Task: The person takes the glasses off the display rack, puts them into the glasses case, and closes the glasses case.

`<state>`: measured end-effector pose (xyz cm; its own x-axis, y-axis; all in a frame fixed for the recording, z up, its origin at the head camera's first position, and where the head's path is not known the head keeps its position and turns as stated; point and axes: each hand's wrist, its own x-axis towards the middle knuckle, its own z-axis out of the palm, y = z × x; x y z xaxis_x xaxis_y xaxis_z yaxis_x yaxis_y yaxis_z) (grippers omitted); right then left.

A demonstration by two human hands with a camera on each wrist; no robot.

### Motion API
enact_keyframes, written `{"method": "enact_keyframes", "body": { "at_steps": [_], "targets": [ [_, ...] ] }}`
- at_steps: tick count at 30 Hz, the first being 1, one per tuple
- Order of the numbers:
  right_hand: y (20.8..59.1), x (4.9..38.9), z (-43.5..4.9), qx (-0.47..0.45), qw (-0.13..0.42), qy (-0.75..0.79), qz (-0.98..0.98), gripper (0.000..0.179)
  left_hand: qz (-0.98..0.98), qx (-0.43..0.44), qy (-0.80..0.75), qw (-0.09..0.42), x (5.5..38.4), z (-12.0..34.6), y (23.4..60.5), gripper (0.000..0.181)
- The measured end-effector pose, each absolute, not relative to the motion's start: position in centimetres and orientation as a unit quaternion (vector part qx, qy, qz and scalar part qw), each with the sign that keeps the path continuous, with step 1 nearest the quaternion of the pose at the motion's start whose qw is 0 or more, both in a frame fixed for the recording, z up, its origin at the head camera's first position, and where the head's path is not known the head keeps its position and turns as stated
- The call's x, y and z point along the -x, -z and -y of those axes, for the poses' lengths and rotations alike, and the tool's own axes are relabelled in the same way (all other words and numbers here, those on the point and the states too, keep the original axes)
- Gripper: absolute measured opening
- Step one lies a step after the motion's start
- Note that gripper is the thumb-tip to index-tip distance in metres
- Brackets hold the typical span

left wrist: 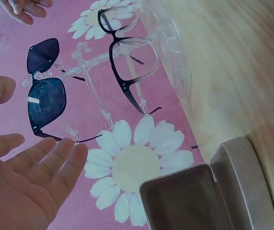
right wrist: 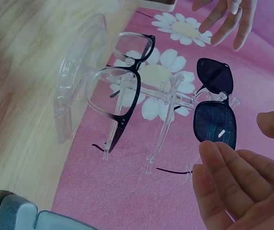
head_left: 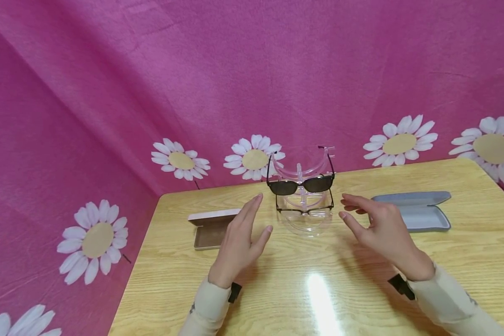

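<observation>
The backdrop is formed by a pink cloth [head_left: 252, 70] printed with white daisies. In front of it is set a wood-grain tabletop [head_left: 277, 298]. Near the middle of its far edge, a clear display stand [head_left: 299, 170] is placed upright; it is probably light and easily tipped.

The left hand [head_left: 240, 242] is held above the tabletop left of the stand, its fingers extended together and the thumb spread wide of them. The right hand [head_left: 384, 228] is raised on the other side, its fingers slightly bent and a gap left before the thumb. Nothing is gripped by either, and in the head view both are kept apart from the stand.

Towards the far right corner, a grey-blue case [head_left: 424, 219] is laid with its lid raised. A smaller brown case [head_left: 210, 235], likewise unlatched, is set towards the far left corner, partly covered by the left hand.

Dark sunglasses [head_left: 317, 184] are carried on the stand's upper tier, and black-browed eyeglasses [head_left: 304, 212] with clear lenses on the tier below. Both pairs should be found light and stiff, fragile at the hinges, with smooth lenses that are easily smudged. They are best taken by both temples close to the hinges and lifted evenly, the lenses left untouched.
</observation>
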<state>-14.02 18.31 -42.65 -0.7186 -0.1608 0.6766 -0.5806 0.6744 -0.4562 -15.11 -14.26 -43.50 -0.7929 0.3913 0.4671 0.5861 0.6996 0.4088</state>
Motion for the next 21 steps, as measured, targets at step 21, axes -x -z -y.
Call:
{"method": "enact_keyframes", "body": {
  "at_steps": [21],
  "targets": [
    [41.1,15.6,-17.1,-0.151,0.286,-0.404,0.856,0.046,0.885,0.232,0.371,0.161,17.2,13.3,42.5,0.066]
  ]
}}
